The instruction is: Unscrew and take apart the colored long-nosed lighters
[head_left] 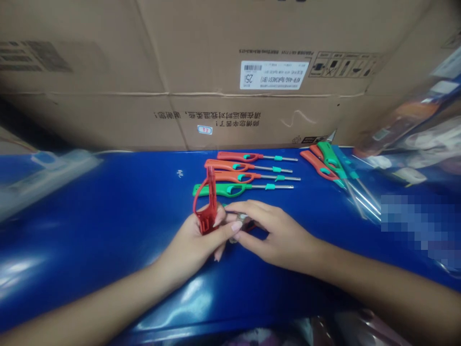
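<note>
My left hand (205, 235) is closed around a red plastic lighter handle shell (208, 204), which stands upright with its trigger loop to the left and its ribbed inner side showing. My right hand (272, 230) meets it, fingers bent in a pinch on a small greyish, partly see-through piece (242, 220). The left thumb presses against that same piece; the fingers hide most of it. Just beyond my hands lies a green long-necked gas lighter (219, 190), and past it are two orange ones and a red gas lighter (237, 156), metal tubes pointing right.
A second group of long-necked lighters (320, 166) lies to the right on the blue table (108, 211). Behind stands a large cardboard box (205, 48) with a white label. Blurred plastic-wrapped items (406, 115) sit at the right, and a pale translucent object (54, 175) at the left.
</note>
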Available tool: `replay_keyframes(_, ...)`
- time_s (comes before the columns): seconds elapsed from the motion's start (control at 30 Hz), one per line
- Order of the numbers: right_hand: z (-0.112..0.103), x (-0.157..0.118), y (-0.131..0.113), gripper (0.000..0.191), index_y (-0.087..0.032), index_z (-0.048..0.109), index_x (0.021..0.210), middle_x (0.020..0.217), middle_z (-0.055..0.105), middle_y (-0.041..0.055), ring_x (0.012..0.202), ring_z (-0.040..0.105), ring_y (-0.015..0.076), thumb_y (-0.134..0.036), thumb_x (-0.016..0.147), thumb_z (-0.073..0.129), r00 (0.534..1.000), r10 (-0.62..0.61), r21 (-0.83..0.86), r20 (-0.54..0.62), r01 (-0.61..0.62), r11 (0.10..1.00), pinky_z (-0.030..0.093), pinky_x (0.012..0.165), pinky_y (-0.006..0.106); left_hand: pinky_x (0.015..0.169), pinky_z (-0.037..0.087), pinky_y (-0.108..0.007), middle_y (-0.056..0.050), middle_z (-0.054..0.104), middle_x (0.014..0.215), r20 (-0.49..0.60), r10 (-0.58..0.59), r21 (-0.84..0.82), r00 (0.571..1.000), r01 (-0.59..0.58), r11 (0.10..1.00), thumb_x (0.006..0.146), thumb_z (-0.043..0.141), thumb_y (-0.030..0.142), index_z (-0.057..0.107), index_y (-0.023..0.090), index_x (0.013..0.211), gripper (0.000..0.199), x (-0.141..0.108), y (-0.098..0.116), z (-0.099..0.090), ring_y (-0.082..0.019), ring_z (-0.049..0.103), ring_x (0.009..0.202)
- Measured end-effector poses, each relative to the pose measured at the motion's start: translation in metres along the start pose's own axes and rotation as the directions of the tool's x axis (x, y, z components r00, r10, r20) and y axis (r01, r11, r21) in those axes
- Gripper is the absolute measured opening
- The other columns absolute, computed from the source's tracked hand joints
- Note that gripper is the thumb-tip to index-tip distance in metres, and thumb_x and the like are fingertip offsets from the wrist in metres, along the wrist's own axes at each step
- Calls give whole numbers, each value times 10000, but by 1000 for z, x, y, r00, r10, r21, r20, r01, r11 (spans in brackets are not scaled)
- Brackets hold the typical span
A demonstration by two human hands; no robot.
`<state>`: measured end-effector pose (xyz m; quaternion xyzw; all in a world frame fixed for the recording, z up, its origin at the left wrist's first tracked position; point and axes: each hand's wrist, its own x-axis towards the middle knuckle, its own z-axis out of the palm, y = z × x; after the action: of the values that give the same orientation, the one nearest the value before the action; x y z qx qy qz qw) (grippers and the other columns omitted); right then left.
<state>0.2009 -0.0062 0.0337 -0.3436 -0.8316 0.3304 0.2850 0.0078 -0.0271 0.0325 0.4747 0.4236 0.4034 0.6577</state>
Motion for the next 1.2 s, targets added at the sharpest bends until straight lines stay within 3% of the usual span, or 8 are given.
replay_keyframes(0.13,-1,0,0,329,-225,637,1273,1116,706,31,981,669,137,-230,946,600,999,-19,14,-35,19,1000,544,889,289,434,308,-141,125,447,455,35,10,83,999,-13,997,922,685,436,359,203,750,435,-2,0,-2,-31,401,383)
replay_keyframes(0.3,0,1,4,274,-246,658,1241,1178,713,7,1034,670,106,-244,977,586,997,-1,130,-81,11,991,546,813,216,494,394,-162,91,559,468,70,30,132,997,-39,991,944,646,435,356,209,753,414,-2,3,-3,-57,495,415)
replay_keyframes(0.57,-4,5,7,168,-219,676,1121,1072,717,11,964,668,110,-236,992,569,995,-19,78,-100,27,997,524,802,232,452,317,-153,121,489,420,122,-25,166,992,5,986,952,631,421,357,211,759,395,0,4,-8,-42,410,371)
replay_keyframes(0.67,-6,6,8,121,-223,639,1068,1056,702,9,962,659,121,-271,1006,547,995,-13,41,-99,17,999,518,790,242,473,366,-170,113,513,419,145,-27,178,989,1,984,954,616,434,363,215,759,387,0,6,-9,-53,428,365)
replay_keyframes(0.83,-11,7,13,75,-236,584,1019,1016,680,14,897,652,133,-290,1001,536,988,33,16,-151,-31,999,513,698,235,556,471,-243,82,549,445,55,73,339,996,-88,937,919,648,449,373,228,739,397,3,13,-19,-118,556,427)
replay_keyframes(1.0,-33,16,28,116,-236,571,1010,973,679,18,830,653,149,-348,986,552,953,87,67,-291,-70,995,518,722,270,555,437,-238,62,560,608,-68,262,645,963,-158,748,886,677,454,475,207,766,341,13,12,-41,-101,510,499)
replay_keyframes(1.1,-61,22,42,184,-234,590,979,938,667,11,732,605,140,-416,970,569,896,84,-46,-436,-116,992,471,661,270,580,432,-242,28,595,726,63,336,802,940,-248,543,895,666,407,579,193,860,234,17,7,-49,-125,537,614)
replay_keyframes(1.2,-102,23,57,201,-232,616,980,853,666,8,644,554,143,-423,956,557,819,95,-239,-566,-273,932,417,619,280,758,511,-288,-36,683,964,258,390,831,884,-409,378,917,635,312,635,192,1068,193,18,4,-50,-172,634,832)
